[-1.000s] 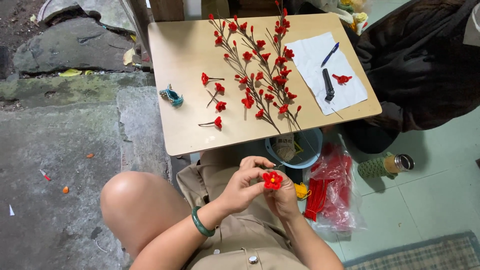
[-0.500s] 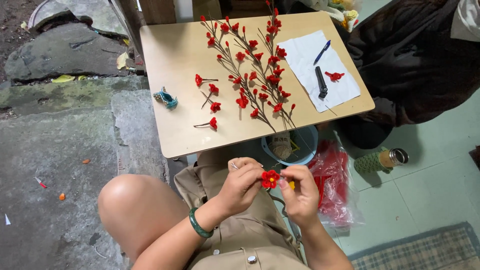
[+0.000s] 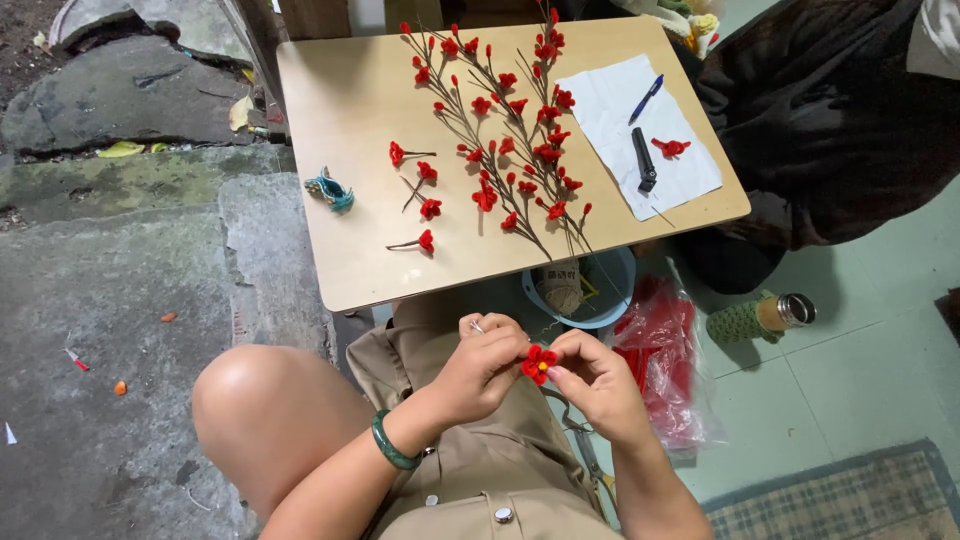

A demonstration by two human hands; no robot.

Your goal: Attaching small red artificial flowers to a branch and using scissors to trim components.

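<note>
From the head camera you look down on your own lap and a low table in front of your knees. Your left hand (image 3: pixel 487 362) and your right hand (image 3: pixel 596 380) meet over your lap, and between them sits a small red fabric flower with a yellow centre (image 3: pixel 539 363). The fingertips of both hands are pinched closed on that flower, the left from its left side and the right from its right, so it is held clear of your clothing, just below the table's near edge. A green bangle (image 3: pixel 391 443) circles your left wrist.

On the light wooden tabletop (image 3: pixel 340 90) lie several long dark branches studded with red blossoms (image 3: pixel 520 130), fanned out from a point near the table's front edge. To their left rest a few loose single red flowers on short stems (image 3: pixel 420 205), apart from one another. Further left, near the table's side, is a small teal clip-like object (image 3: pixel 330 190); you cannot tell exactly what it is. On the right half of the table a white sheet of paper (image 3: pixel 610 100) carries a blue pen (image 3: pixel 647 98), a black slender tool (image 3: pixel 645 160) and one loose red flower piece (image 3: pixel 670 147).

Under the front edge of the table stands a light blue bowl (image 3: pixel 615 290) holding a ball of tan twine (image 3: pixel 562 288). Beside it on the floor lies a clear plastic bag of red material (image 3: pixel 665 350), and near that a bottle in a green knitted sleeve (image 3: pixel 755 318) lies on its side.
</note>
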